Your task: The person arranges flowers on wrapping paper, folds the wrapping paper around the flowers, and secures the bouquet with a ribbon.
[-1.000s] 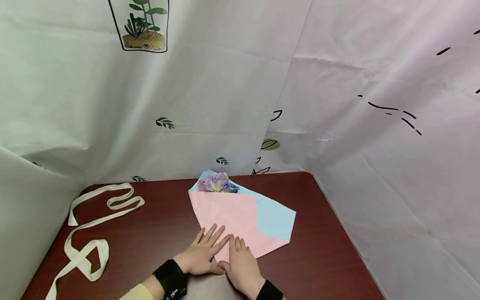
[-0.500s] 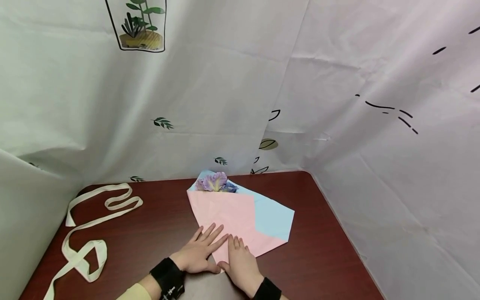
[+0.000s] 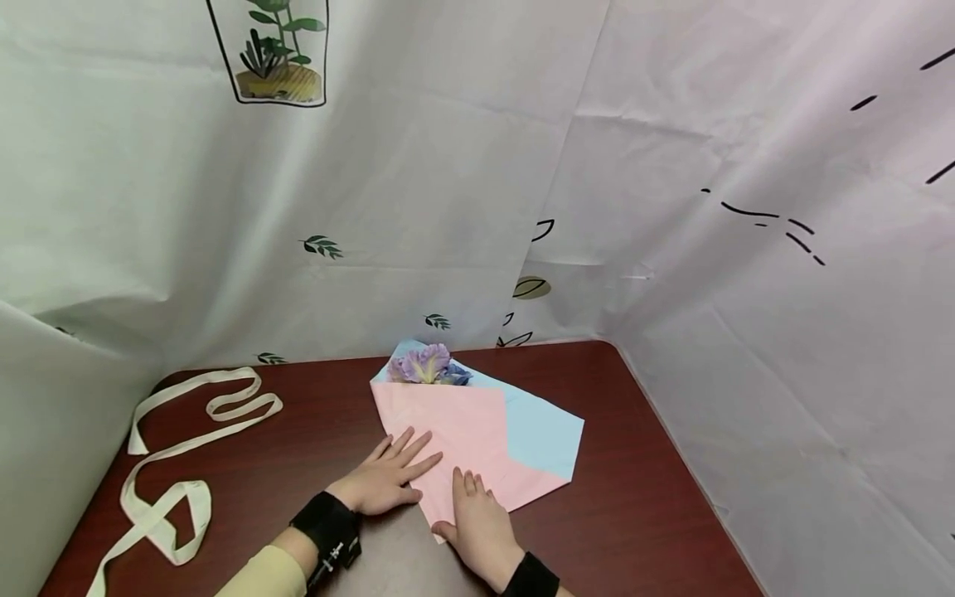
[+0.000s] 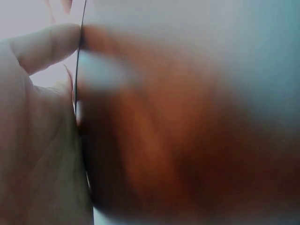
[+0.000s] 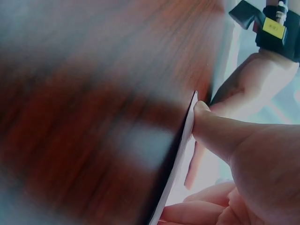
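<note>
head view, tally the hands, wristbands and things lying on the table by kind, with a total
Hands: 2
Black wristbands: 2
White ribbon: 1
Pink-and-blue paper wrap: 1
Flower bunch: 1 (single blooms unclear)
Total: 7

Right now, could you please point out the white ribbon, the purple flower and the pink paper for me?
White ribbon [image 3: 152, 521]: head view, where the strip crosses itself.
Purple flower [image 3: 424, 365]: head view, on the petals.
Pink paper [image 3: 473, 429]: head view, on its face below the flower.
</note>
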Demonstrator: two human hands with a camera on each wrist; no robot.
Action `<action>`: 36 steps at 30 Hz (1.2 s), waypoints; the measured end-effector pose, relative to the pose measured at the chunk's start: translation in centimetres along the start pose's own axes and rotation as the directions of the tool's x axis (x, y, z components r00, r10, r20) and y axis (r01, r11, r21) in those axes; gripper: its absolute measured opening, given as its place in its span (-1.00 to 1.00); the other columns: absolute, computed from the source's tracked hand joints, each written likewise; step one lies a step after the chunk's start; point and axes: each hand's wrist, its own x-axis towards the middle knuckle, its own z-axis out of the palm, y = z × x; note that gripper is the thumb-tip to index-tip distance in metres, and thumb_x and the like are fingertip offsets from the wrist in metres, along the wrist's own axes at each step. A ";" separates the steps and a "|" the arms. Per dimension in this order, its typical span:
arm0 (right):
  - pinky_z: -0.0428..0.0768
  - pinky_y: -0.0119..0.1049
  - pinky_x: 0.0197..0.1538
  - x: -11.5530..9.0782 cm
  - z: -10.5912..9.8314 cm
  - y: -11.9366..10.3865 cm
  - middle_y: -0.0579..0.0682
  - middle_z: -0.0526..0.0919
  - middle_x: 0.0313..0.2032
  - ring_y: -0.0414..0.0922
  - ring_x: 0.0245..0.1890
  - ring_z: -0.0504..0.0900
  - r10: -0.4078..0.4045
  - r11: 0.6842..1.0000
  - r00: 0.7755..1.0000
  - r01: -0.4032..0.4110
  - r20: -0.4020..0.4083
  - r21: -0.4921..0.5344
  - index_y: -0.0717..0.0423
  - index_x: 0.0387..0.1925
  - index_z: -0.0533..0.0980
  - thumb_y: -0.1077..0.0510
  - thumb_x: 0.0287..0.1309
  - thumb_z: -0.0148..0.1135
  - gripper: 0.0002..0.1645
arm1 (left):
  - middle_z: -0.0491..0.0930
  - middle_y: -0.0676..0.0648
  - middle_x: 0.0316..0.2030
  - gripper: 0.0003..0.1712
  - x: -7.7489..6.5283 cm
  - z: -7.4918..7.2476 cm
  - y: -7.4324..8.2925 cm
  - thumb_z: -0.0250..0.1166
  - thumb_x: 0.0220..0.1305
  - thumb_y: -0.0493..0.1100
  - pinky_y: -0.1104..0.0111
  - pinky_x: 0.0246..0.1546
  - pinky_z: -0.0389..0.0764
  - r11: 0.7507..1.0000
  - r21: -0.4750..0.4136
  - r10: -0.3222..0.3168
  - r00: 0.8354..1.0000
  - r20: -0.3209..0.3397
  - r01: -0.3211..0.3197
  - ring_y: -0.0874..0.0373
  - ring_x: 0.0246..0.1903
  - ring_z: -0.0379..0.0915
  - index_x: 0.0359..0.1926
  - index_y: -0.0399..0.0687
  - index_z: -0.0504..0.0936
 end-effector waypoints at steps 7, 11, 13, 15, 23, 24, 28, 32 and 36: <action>0.70 0.06 0.12 -0.1 -0.2 -0.2 0.33 0.60 0.30 0.21 0.29 0.63 0.015 1.000 1.000 -0.015 0.013 0.001 0.31 0.45 0.42 -0.28 0.21 0.50 0.03 | -0.17 -0.12 0.72 -0.17 0.9 -1.2 -3.2 0.11 0.56 0.27 -0.27 0.55 -0.28 0.997 0.013 -0.082 0.997 -0.004 0.082 -0.25 0.68 -0.42 0.70 0.22 0.12; 0.71 0.04 0.11 -0.1 0.1 -0.1 0.31 0.61 0.30 0.20 0.28 0.64 0.012 1.000 1.000 -0.012 0.017 -0.005 0.29 0.46 0.42 -0.30 0.20 0.49 0.04 | -0.24 -0.13 0.72 -0.14 1.6 -1.6 -5.7 0.14 0.54 0.25 -0.27 0.55 -0.29 0.987 0.013 -0.159 0.987 0.007 0.159 -0.26 0.68 -0.43 0.70 0.22 0.09; 0.70 0.04 0.13 0.0 0.1 0.0 0.30 0.61 0.30 0.19 0.29 0.63 0.008 1.000 1.000 -0.008 0.016 -0.009 0.29 0.46 0.42 -0.30 0.21 0.49 0.04 | -0.24 -0.17 0.72 -0.12 1.8 -2.0 -6.8 0.17 0.52 0.23 -0.29 0.54 -0.31 0.981 -0.012 -0.192 0.981 0.000 0.192 -0.28 0.67 -0.44 0.70 0.17 0.09; 0.69 0.04 0.16 -0.1 0.0 0.0 0.30 0.61 0.31 0.19 0.31 0.62 0.004 1.000 1.000 -0.004 0.017 -0.007 0.29 0.46 0.41 -0.31 0.21 0.48 0.04 | -0.26 -0.19 0.72 -0.10 2.0 -2.6 -7.7 0.18 0.52 0.20 -0.29 0.54 -0.34 0.974 -0.025 -0.225 0.974 0.002 0.225 -0.29 0.67 -0.46 0.71 0.12 0.07; 0.68 0.01 0.18 0.0 -0.2 0.2 0.30 0.60 0.33 0.17 0.34 0.60 -0.001 1.000 1.000 0.001 0.010 -0.017 0.29 0.48 0.40 -0.32 0.23 0.46 0.05 | -0.21 -0.27 0.70 -0.25 2.3 -4.3 -9.7 -0.05 0.68 0.03 -0.34 0.52 -0.35 0.943 -0.006 -0.331 0.937 -0.114 0.332 -0.35 0.66 -0.42 0.71 -0.04 0.01; 0.68 0.01 0.19 0.0 -0.1 0.3 0.29 0.60 0.33 0.16 0.34 0.60 -0.002 1.000 1.000 0.002 0.007 -0.021 0.29 0.48 0.40 -0.32 0.23 0.45 0.05 | -0.22 -0.28 0.70 -0.26 2.4 -4.2 -9.7 -0.09 0.69 0.03 -0.35 0.52 -0.36 0.937 -0.014 -0.348 0.928 -0.135 0.349 -0.36 0.65 -0.43 0.71 -0.08 -0.01; 0.67 0.02 0.20 0.2 0.2 0.0 0.30 0.59 0.33 0.16 0.35 0.59 -0.014 1.000 1.000 0.014 0.013 -0.005 0.30 0.48 0.39 -0.30 0.25 0.45 0.04 | -0.37 -0.35 0.68 -0.22 1.9 -4.0 -8.7 -0.18 0.70 0.00 -0.36 0.51 -0.44 0.895 -0.069 -0.446 0.874 -0.193 0.441 -0.39 0.64 -0.55 0.69 -0.29 -0.15; 0.67 0.04 0.20 0.1 0.1 0.0 0.33 0.59 0.32 0.18 0.34 0.60 -0.019 1.000 1.000 0.018 0.018 0.010 0.29 0.49 0.38 -0.30 0.25 0.45 0.03 | -0.43 -0.43 0.66 -0.12 1.9 -3.6 -5.2 -0.01 0.65 -0.05 -0.37 0.52 -0.38 0.877 -0.044 -0.465 0.820 -0.333 0.479 -0.44 0.62 -0.57 0.65 -0.45 -0.20; 0.69 0.04 0.17 0.0 -0.3 0.1 0.33 0.61 0.29 0.19 0.31 0.63 -0.036 0.999 0.999 0.036 -0.003 -0.028 0.28 0.47 0.40 -0.30 0.24 0.46 0.02 | -0.07 -0.44 0.64 -0.11 3.1 -2.9 0.4 0.21 0.52 -0.10 -0.35 0.53 -0.08 0.927 0.180 -0.200 0.837 -0.509 0.330 -0.43 0.62 -0.22 0.63 -0.43 0.04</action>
